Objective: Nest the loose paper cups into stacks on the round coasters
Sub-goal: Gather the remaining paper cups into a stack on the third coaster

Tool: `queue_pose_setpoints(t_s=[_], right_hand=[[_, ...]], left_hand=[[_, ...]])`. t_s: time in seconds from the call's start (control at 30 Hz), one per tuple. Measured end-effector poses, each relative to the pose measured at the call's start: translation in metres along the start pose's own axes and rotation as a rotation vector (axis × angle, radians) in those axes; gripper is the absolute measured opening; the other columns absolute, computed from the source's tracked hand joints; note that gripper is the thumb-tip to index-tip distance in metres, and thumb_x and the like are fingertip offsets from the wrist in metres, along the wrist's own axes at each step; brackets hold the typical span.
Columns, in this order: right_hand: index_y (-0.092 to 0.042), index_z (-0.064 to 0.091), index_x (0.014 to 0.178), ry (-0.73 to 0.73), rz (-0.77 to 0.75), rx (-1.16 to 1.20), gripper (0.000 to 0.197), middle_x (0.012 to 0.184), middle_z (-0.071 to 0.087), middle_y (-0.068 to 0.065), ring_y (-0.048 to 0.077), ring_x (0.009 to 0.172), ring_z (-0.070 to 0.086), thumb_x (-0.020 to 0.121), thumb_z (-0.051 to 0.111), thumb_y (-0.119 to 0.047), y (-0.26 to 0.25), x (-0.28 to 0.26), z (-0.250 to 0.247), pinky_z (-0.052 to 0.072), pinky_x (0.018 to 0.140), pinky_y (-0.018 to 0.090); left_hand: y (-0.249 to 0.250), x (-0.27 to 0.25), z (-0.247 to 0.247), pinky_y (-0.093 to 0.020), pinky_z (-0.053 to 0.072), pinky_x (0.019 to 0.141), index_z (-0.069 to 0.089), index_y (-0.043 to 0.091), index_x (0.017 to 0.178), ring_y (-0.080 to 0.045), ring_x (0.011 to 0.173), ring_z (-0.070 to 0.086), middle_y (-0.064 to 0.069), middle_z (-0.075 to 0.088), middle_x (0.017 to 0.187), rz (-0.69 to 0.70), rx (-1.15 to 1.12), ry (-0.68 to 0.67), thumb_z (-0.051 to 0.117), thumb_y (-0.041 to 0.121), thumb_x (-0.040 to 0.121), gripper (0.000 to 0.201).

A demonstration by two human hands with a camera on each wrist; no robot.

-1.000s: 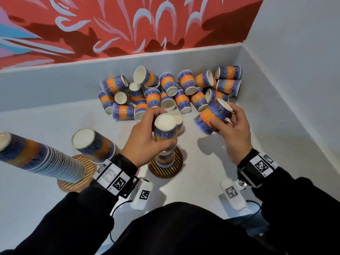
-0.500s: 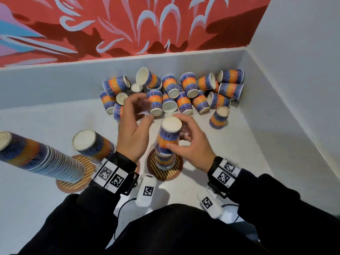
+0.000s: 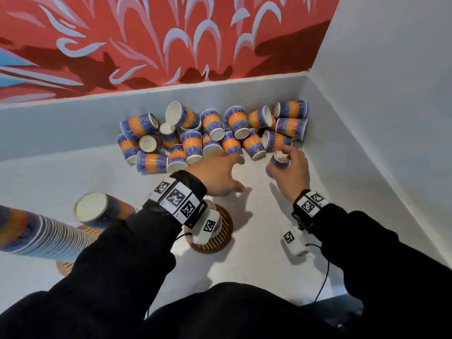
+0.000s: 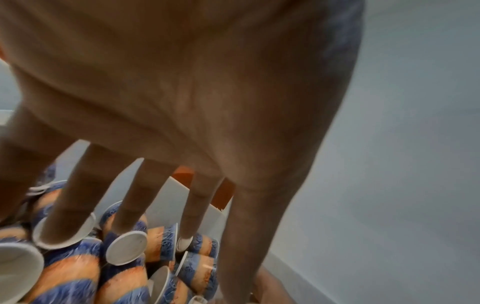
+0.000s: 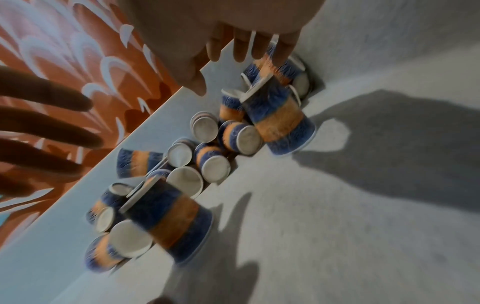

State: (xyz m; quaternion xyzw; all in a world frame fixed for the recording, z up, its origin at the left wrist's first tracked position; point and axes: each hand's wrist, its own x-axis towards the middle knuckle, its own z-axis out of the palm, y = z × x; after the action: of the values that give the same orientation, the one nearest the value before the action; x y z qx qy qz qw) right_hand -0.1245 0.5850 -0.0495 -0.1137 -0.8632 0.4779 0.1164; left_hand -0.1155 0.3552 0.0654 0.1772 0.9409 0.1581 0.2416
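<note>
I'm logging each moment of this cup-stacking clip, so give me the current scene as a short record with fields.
left hand: left hand, fingers spread, reaching into the pile, holding nothing
right hand: right hand grips an upside-down cup at the pile's right edge
loose cups: pile of paper cups on their sides against the back ledge
stacks: tall stack leaning at far left; second stack beside it
centre coaster: round coaster partly hidden by the left wrist
surface: grey table
</note>
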Motion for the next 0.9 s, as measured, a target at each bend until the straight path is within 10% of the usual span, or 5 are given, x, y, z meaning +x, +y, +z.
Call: queue_pose_setpoints(t_s=[0.1, 0.27, 0.4, 0.53, 0.9], right_hand=[[-0.021, 0.062, 0.131, 0.015, 0.008, -0.142, 0.059, 0.132, 0.057, 0.005, 0.027, 0.123, 0.052, 0.076, 0.084, -0.015, 0.011, 0.028, -0.01, 0.038, 0.095, 0.027], [-0.024, 0.05, 0.147, -0.194, 0.154, -0.094, 0.079, 0.138, 0.059, 0.003, 0.025, 0.122, 0.06, 0.077, 0.086, -0.018, 0.025, 0.052, -0.007, 0.047, 0.099, 0.033], [-0.026, 0.065, 0.117, -0.168, 0.21, 0.059, 0.048, 0.106, 0.071, -0.005, 0.021, 0.096, 0.068, 0.077, 0.087, -0.01, 0.033, 0.041, -0.001, 0.051, 0.066, 0.021], [-0.031, 0.072, 0.103, -0.162, 0.226, 0.196, 0.042, 0.1, 0.076, -0.01, 0.014, 0.094, 0.072, 0.068, 0.09, -0.016, 0.041, 0.03, 0.001, 0.058, 0.079, 0.033], [-0.022, 0.066, 0.124, -0.157, 0.096, 0.516, 0.056, 0.121, 0.075, 0.0, 0.017, 0.112, 0.071, 0.076, 0.095, -0.017, 0.005, 0.005, -0.017, 0.059, 0.092, 0.03]], left_hand=[[0.011, 0.016, -0.018, -0.038, 0.047, 0.095, 0.04, 0.034, 0.154, -0.029, 0.126, 0.056, -0.006, 0.055, 0.144, -0.014, 0.048, 0.08, 0.074, 0.051, 0.09, 0.075], [0.018, 0.059, -0.027, -0.04, 0.052, 0.097, 0.048, 0.028, 0.149, -0.03, 0.123, 0.061, -0.004, 0.063, 0.137, -0.136, 0.161, 0.036, 0.079, 0.053, 0.085, 0.075], [0.001, 0.099, 0.006, -0.032, 0.053, 0.091, 0.068, 0.025, 0.127, -0.027, 0.105, 0.065, 0.001, 0.067, 0.12, -0.241, 0.342, -0.249, 0.082, 0.052, 0.076, 0.059], [-0.014, 0.125, 0.029, -0.037, 0.062, 0.086, 0.078, 0.02, 0.101, -0.021, 0.086, 0.072, 0.003, 0.075, 0.102, -0.259, 0.434, -0.342, 0.083, 0.045, 0.062, 0.047], [0.031, 0.006, -0.064, -0.037, 0.051, 0.079, 0.052, 0.025, 0.128, -0.026, 0.098, 0.061, -0.001, 0.063, 0.105, -0.12, -0.027, 0.3, 0.073, 0.042, 0.088, 0.049]])
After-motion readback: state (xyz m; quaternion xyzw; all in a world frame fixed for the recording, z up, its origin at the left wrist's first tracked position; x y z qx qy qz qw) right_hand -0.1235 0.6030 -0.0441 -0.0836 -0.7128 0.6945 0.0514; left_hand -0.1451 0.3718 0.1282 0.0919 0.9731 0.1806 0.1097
